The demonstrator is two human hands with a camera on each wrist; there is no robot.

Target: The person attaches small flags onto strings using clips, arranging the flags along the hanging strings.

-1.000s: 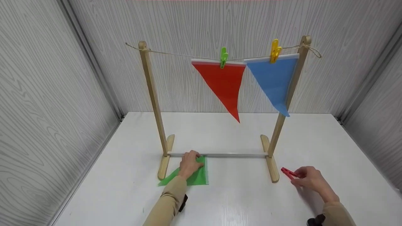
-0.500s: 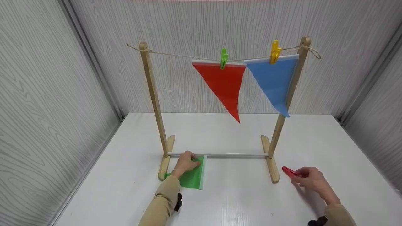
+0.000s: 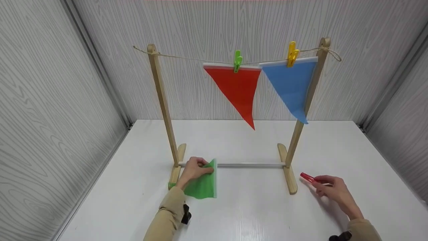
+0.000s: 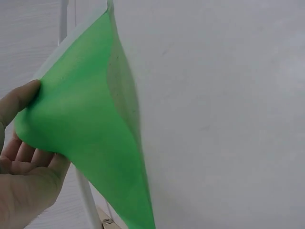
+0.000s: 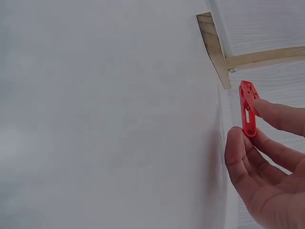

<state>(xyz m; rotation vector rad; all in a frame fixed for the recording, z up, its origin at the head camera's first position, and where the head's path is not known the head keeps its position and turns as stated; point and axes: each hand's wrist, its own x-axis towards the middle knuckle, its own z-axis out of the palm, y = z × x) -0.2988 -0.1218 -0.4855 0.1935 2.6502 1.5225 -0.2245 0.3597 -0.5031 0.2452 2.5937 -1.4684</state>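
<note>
My left hand (image 3: 195, 170) pinches a green triangular flag (image 3: 203, 186) near its white top strip, with thumb on one side and fingers behind. In the left wrist view the flag (image 4: 86, 105) bends over the fingers, and its point runs down toward the stand's foot. On the right, my right hand (image 3: 334, 191) holds a red clothespin (image 3: 307, 177) between thumb and fingers, just above the table. The right wrist view has the clothespin (image 5: 248, 107) upright at the fingertips.
A wooden stand, with left post (image 3: 163, 103) and right post (image 3: 309, 97), carries a string (image 3: 187, 58). A red flag (image 3: 239, 87) hangs by a green clothespin (image 3: 237, 61), a blue flag (image 3: 291, 83) by a yellow one (image 3: 292, 54). A white rod (image 3: 250, 165) joins the feet.
My left hand has drawn the green flag slightly left and lifted its upper edge from the table. My right hand has raised the red clothespin a little and turned it.
</note>
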